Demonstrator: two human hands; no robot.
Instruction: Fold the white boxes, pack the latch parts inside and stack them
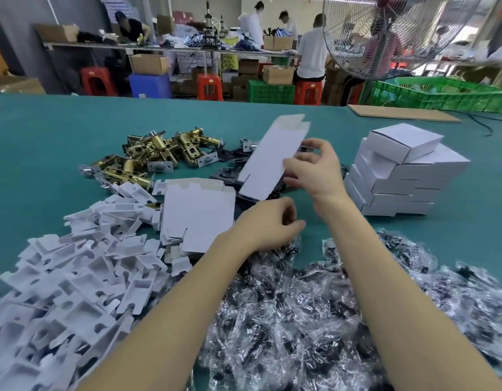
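While right hand (311, 167) pinches flat white box blank (272, 159), brass latch parts (159, 153) lie beyond-left, stacked white boxes (399, 173) just right, bagged screws (314, 306) beneath forearms, blank's long axis tilted up-away, left hand (269, 224) loosely curled below, holding nothing discernible.

The teal table (46, 131) bears brass latches (159, 153), white inserts (74, 277), stacked boxes (399, 176), and bagged parts (314, 320).

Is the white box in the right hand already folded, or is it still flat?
Still flat. The white box, held by the right hand, shows as one thin sheet with its end flaps sticking out.
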